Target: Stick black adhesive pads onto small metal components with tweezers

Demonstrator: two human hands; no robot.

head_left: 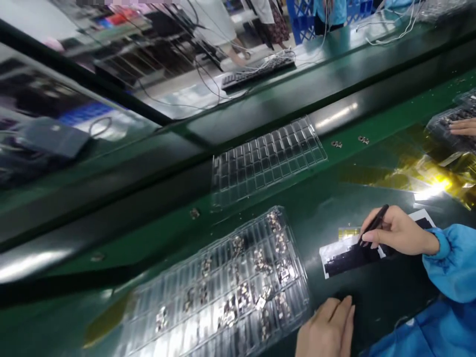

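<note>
My right hand [399,233] pinches black tweezers [375,224], tips pointing down at a black strip with a white border [347,258] on the dark green bench. A small yellow film piece [348,233] lies along the strip's upper edge. At the bottom, my left hand [327,327] rests with its fingers extended and close together, beside the corner of a clear plastic tray [297,297]. Whether its fingertips touch anything but the bench is unclear. Small metallic parts [243,295] sit in several of the tray's compartments.
Behind lies another clear compartment tray [267,156]. Loose small parts [336,144] dot the green surface. Yellow transparent film sheets [427,173] spread at the right, near another person's hand [463,127]. Beyond a raised ledge is a keyboard [258,72] with cables.
</note>
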